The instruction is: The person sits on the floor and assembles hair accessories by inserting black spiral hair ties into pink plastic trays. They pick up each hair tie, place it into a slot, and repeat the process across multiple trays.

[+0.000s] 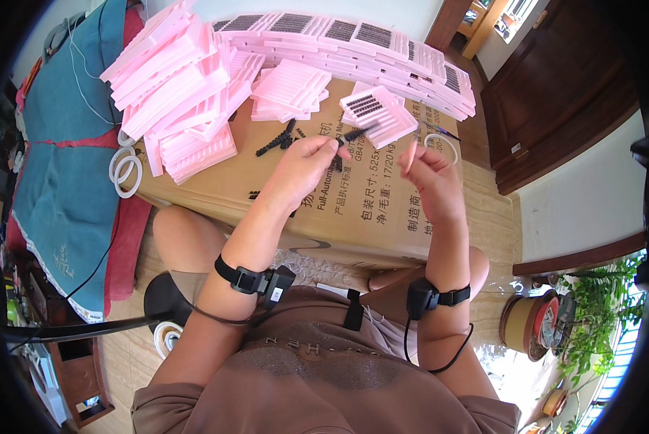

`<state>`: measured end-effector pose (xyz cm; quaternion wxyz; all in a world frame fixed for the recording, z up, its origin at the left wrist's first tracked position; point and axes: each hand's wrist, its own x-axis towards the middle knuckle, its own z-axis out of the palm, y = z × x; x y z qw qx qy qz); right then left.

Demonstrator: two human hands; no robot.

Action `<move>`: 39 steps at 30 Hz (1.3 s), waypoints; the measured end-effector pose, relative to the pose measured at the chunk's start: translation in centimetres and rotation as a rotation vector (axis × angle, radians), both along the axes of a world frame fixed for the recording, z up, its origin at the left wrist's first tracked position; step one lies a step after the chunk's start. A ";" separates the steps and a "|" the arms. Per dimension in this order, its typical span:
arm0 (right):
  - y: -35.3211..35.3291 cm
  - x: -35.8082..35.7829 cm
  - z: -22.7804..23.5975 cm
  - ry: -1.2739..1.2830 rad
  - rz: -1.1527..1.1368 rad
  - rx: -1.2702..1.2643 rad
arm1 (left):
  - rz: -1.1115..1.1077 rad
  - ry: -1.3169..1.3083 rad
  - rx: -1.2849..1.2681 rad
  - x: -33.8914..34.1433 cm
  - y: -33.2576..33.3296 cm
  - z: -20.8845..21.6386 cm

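Note:
Above the cardboard box, my left hand (308,168) is closed in a pinch on a dark bristly strip (359,133), which is blurred and points toward the pink tray. My right hand (433,181) is raised to the right of it, thumb and fingers pressed together; what they hold, if anything, I cannot make out. Just beyond both hands lies a pink grooved tray (393,123) with several black strips in its far left part. Loose black strips (275,142) rest on the box left of my left hand, and more lie partly hidden beneath it.
Pink trays stand in a tall leaning stack (172,87) at left, with a smaller pile (292,90) beside it. Along the back runs a long row of stacked trays (353,54) with black strips. White rings lie at the left edge (125,177) and near my right hand (451,148) on the cardboard box (302,217).

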<state>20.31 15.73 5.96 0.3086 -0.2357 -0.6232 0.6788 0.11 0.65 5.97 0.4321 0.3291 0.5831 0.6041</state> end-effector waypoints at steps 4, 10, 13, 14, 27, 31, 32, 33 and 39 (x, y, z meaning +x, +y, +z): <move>-1.3 0.5 -2.1 -0.224 0.270 -0.019 | 0.062 0.019 0.009 -0.4 0.0 -0.2; -2.5 -0.8 -3.5 -0.275 0.486 -0.157 | 0.040 0.019 0.005 -0.4 -0.2 -0.3; -2.5 -1.4 -3.3 -0.271 0.503 -0.107 | 0.011 0.030 -0.006 -0.5 -0.5 -0.3; -2.4 -1.6 -3.2 -0.276 0.511 -0.105 | 0.002 0.034 -0.009 -0.6 -0.6 -0.4; -2.2 -2.3 -2.4 -0.276 0.508 -0.119 | -0.031 0.110 -0.031 -0.2 -0.7 -0.5; -2.3 -2.2 -2.5 -0.239 0.514 -0.131 | -0.040 0.093 -0.043 -0.1 -0.7 -0.4; -2.4 -2.2 -2.6 -0.240 0.509 -0.132 | -0.043 0.086 -0.041 -0.1 -0.7 -0.4; -2.4 -2.2 -2.7 -0.233 0.508 -0.132 | -0.046 0.079 -0.039 -0.1 -0.7 -0.4; -2.3 -2.2 -3.4 -0.187 0.535 -0.131 | -0.068 0.017 -0.055 -0.1 -0.5 -0.7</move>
